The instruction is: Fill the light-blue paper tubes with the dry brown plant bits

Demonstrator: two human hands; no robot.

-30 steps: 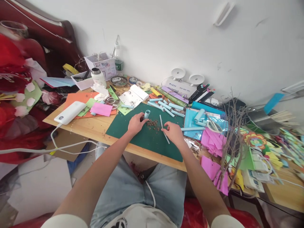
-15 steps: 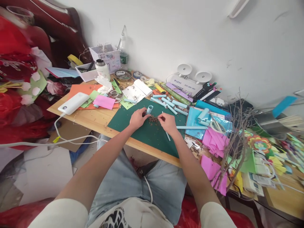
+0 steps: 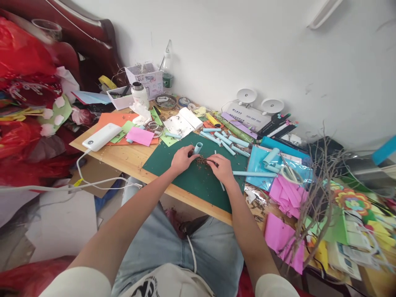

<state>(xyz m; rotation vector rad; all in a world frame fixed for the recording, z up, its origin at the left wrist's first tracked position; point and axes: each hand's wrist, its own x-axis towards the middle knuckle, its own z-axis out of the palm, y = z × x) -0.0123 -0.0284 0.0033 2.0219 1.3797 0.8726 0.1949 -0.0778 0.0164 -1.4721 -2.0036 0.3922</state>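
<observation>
My left hand [image 3: 182, 159] is closed round a short light-blue paper tube [image 3: 197, 147], holding it upright on the dark green cutting mat [image 3: 173, 173]. My right hand [image 3: 222, 168] rests just right of it, fingers pinched down into a small pile of brown crumbs [image 3: 201, 160] on the mat. A thin pale-blue stick [image 3: 221, 184] lies under my right hand. More rolled light-blue tubes [image 3: 227, 142] lie beyond the mat.
A white power bank [image 3: 102, 136] with a cable lies on orange paper at the left. Pink paper sheets [image 3: 283, 192], a blue folder [image 3: 262, 163], bare twigs [image 3: 315, 185] and coloured craft paper crowd the right side. Boxes, a bottle and tape rolls stand along the wall.
My right hand has left the thin stick and moved left to the crumb pile. My left hand keeps the tube upright. The view has shifted.
</observation>
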